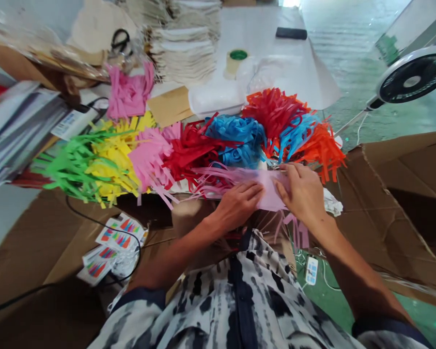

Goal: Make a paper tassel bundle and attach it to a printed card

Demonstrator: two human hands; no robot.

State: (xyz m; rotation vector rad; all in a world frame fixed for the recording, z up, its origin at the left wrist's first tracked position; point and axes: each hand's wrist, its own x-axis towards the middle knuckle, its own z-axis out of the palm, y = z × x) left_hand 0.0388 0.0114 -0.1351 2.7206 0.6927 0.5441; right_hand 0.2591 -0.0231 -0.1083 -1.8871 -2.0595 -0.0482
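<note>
Both my hands rest on a light pink fringed paper piece (267,186) at the table's near edge. My left hand (236,206) lies on its left part with fingers bent and pressed down on the paper. My right hand (301,191) grips its right end, fingers curled over the edge. Pink strips hang down below my right wrist. Behind the sheet lie piles of cut paper fringe: green (70,167), yellow (111,155), pink (150,155), red (191,150), blue (238,140) and orange-red (312,140).
A tape roll (235,60), a white tray (218,97), a brown envelope (170,104), stacked cloth bags (183,53), scissors (120,41) and a phone (291,33) lie further back. Cardboard boxes (396,194) stand to the right, a fan (414,77) beyond. Printed cards (112,242) lie lower left.
</note>
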